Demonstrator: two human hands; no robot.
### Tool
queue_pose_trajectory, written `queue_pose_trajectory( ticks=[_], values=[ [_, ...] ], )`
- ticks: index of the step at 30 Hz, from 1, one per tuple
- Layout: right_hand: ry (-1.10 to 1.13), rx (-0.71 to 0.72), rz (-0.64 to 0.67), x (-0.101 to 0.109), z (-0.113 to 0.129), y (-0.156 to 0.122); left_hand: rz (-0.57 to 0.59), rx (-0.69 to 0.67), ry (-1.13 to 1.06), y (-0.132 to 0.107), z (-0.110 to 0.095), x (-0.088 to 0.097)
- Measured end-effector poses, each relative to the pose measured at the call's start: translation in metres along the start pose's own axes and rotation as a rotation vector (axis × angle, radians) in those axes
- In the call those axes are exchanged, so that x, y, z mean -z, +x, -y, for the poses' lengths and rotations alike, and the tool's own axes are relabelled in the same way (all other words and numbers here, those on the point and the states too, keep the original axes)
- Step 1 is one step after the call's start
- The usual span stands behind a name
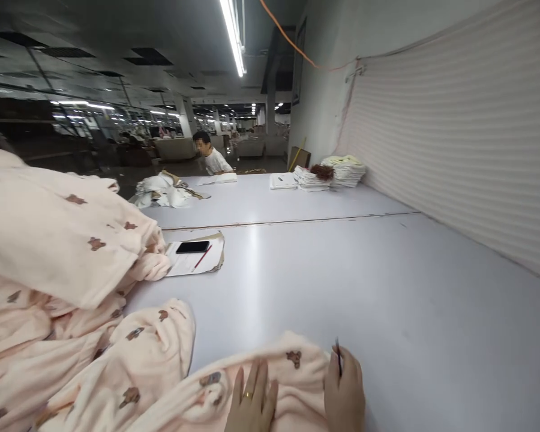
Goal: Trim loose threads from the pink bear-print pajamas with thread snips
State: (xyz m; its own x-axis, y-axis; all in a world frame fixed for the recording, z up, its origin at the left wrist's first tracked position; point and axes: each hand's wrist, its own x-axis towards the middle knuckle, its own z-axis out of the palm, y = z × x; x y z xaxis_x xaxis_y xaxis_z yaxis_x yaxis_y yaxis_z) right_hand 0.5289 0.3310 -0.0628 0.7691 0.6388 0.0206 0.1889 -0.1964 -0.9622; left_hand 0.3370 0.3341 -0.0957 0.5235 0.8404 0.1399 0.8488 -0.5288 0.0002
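Note:
My left hand (253, 399) lies flat with spread fingers on a pale pink plush fabric piece (292, 393) printed with brown bears. A gold ring is on one of its fingers. At that piece's right edge, my right hand (345, 393) is closed around a thin, dark, pointed tool (338, 357), its tip pointing up and away from me. Most of the tool is hidden in the hand, so its kind cannot be told. More of the same plush fabric (58, 240) is heaped along the left side.
A black phone (192, 247) and a red pen (202, 258) lie on papers (193, 264) upon the pale table (342, 288). White bundles (162, 191) and stacks (312, 178) sit at the far end. A person (213, 157) is beyond it. A striped cloth sheet (454, 132) hangs along the right.

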Motion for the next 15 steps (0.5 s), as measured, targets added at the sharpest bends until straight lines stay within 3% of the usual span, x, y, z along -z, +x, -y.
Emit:
queue_pose_trajectory(
  ticks=[3,6,9,12,13,15],
  values=[
    [-0.025,-0.113,0.000,0.035,-0.012,0.033,0.031,-0.058,0.069,0.006,0.011,0.002],
    [0.066,-0.250,0.140,0.049,-0.025,0.028,0.082,-0.052,0.032,0.010,0.016,0.013],
    [0.253,-0.355,0.309,0.036,-0.033,0.000,0.093,-0.149,-0.069,0.014,0.007,0.035],
    [0.419,-0.467,0.423,0.007,-0.033,-0.030,0.177,-0.380,-0.296,0.021,-0.006,0.059],
    [0.471,-0.500,0.453,-0.003,-0.032,-0.039,0.211,-0.405,-0.372,0.024,-0.008,0.065],
    [0.593,-0.561,0.510,-0.017,-0.027,-0.054,0.272,-0.282,-0.478,0.029,-0.009,0.071]
  ],
)
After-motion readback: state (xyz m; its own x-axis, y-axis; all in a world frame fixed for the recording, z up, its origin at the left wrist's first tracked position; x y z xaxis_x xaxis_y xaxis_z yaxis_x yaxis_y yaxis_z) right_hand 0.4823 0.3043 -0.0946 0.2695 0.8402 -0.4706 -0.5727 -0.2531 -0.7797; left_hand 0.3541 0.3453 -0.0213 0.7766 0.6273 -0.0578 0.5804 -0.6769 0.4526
